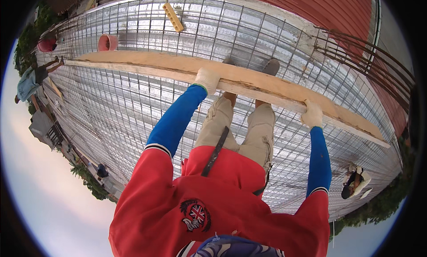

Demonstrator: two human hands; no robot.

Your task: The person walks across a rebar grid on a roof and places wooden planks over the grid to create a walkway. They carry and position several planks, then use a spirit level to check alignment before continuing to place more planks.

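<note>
A long wooden plank stretches crosswise in front of my legs, above a grid of steel reinforcing bars. My left hand, in a white work glove, grips its near edge left of my knees. Farther right, my gloved right hand holds the same edge, thumb on top. The fingers beneath the wood are hidden in both hands. The plank's near edge looks rough and dark in places. Beyond it my shoes show on the rebar grid.
Shiny corrugated metal decking lies under the rebar. A yellow block with holes and a pinkish-red bucket sit beyond the plank. Bent bars jut out at the right, near red sheeting. People are at far left and right.
</note>
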